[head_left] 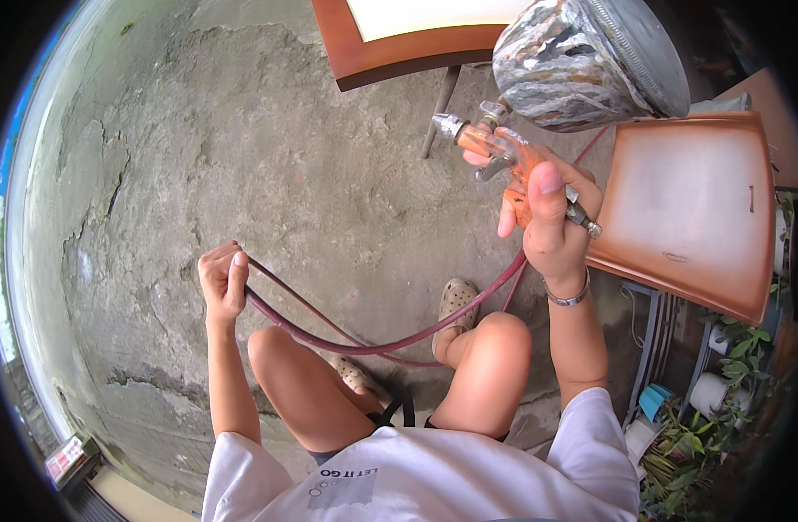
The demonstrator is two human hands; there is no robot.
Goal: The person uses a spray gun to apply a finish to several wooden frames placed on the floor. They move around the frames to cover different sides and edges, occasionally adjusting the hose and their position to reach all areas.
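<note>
My right hand [551, 204] is wrapped round the grip of an orange spray gun [523, 157], its silver nozzle pointing left. A large, paint-smeared metal cup [573, 65] sits at the gun, up and to the right of my fingers. Out to the left, my left hand [223, 280] is closed on a dark red air hose [364, 348]. The hose sags in a loop above my knees and runs up toward my right hand. Part of the grip is hidden behind my fingers.
A white panel with a brown-orange border [351, 52] rests on a leg ahead. Another panel, pale with orange-shaded edges [690, 200], lies at the right on a metal frame [647, 348]. Potted plants [690, 444] stand lower right. The concrete floor [173, 157] is rough and cracked.
</note>
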